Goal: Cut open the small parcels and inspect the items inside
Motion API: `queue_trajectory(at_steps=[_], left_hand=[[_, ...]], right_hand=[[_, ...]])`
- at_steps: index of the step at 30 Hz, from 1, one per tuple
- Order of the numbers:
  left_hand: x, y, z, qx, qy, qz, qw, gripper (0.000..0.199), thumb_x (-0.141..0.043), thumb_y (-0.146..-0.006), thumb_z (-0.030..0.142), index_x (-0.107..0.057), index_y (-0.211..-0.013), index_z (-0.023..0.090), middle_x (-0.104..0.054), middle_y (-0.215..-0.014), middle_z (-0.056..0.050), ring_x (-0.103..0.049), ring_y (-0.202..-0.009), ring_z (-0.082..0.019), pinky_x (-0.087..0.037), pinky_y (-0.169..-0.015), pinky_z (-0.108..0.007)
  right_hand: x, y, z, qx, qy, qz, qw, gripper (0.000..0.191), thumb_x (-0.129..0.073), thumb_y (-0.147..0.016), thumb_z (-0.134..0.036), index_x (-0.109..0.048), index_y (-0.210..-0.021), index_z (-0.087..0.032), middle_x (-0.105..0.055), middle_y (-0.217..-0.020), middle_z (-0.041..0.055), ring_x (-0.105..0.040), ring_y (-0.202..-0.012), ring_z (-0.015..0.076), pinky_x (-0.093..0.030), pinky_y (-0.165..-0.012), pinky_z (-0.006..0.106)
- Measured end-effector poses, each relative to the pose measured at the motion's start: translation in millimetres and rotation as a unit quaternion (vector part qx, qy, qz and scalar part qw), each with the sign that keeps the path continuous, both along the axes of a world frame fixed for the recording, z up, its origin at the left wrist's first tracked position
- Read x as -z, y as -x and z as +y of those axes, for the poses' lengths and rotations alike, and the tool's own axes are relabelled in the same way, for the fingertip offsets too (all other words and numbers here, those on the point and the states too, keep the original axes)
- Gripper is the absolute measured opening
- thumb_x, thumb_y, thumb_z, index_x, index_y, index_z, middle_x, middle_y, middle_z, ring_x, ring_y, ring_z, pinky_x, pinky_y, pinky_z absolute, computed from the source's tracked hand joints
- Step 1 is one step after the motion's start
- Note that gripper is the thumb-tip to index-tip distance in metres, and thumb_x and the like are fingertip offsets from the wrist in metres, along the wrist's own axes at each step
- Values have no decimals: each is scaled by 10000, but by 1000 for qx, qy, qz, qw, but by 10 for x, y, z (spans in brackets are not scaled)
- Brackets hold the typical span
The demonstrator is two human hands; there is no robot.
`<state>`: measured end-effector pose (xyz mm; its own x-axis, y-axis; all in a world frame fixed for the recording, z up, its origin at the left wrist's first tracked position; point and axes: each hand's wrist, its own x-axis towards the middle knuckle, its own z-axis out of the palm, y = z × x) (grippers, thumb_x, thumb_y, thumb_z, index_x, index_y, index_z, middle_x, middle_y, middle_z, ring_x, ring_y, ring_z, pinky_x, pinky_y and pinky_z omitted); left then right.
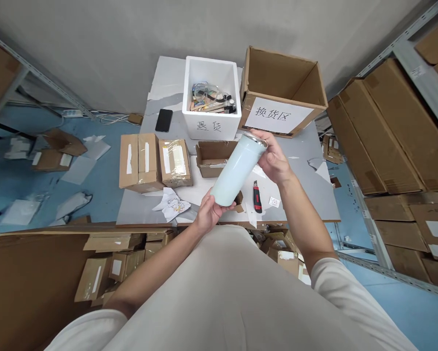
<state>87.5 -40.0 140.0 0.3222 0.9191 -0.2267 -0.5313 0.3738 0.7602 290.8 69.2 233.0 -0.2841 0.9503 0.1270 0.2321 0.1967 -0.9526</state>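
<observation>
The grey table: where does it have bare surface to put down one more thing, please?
Most room looks to be on the table's right side, between the right forearm and the edge. A small patch separates phone and foam box. Crowded: the middle, with open carton, crumpled paper, cutter, bottle held above.

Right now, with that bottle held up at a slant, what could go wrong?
The pale blue bottle looks smooth, so it might slip from the left hand and right hand onto the table. The right forearm might brush the utility knife; I can't tell whether its blade is out.
</observation>
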Motion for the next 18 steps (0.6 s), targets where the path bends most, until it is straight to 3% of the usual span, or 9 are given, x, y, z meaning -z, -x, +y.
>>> queue_trajectory(at_steps=[4, 9, 18], left_hand=[[-5, -32, 21, -10, 11, -7, 1000, 665, -588, -759, 628, -468, -1246, 191, -580, -1235, -148, -614, -1065, -284, -520, -880, -469], [125, -62, 0, -20, -4, 40, 999, 740, -732, -676, 546, -392, -1269, 262, -605, -1178, -78, -623, -1035, -236, -529, -882, -459], [146, -42, -30, -19, 12, 1, 1000, 617, -614, -762, 615, -478, -1216, 219, -614, -1207, -108, -617, -1072, -271, -532, -878, -487]], right_hand=[[52, 28, 4, 46, 37, 91, 994, 628, -649, -676, -697, -478, -1153, -327, -574, -1057, 30, -596, -889, 207, -516, -674, 344], [165, 114, 6, 86, 76, 106, 988, 523, -716, -666, -606, -493, -1023, -294, -548, -940, -3, -559, -725, 137, -485, -578, 264], [193, 60, 10, 19, 55, 75, 996, 607, -659, -649, -704, -423, -1062, -326, -532, -1005, -4, -567, -782, 152, -493, -620, 279]])
